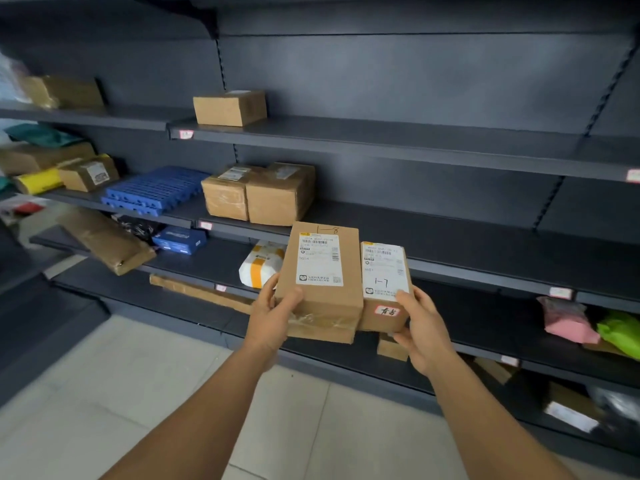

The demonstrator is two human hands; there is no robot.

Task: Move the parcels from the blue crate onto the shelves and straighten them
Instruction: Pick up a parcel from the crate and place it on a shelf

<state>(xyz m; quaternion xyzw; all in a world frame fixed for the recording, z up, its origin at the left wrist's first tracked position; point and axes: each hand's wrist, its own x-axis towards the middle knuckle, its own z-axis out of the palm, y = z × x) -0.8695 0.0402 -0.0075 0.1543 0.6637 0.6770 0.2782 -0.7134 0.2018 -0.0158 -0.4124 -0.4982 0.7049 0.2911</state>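
Note:
I hold two cardboard parcels side by side in front of the dark shelves point(450, 251). My left hand point(273, 313) grips the larger parcel point(322, 299), which bears a white label and a handwritten mark on top. My right hand point(420, 327) grips the smaller parcel point(384, 306), labelled with "1-7" and a red-edged sticker. Both parcels hang in the air just before the front edge of the third shelf down. The blue crate is out of view.
Two taped boxes point(259, 195) stand on the shelf above my hands, a flat blue plastic panel point(154, 190) to their left. A white and yellow bag point(261, 263) lies behind the larger parcel. Pink and green bags point(588, 327) lie lower right. Light floor tiles are below.

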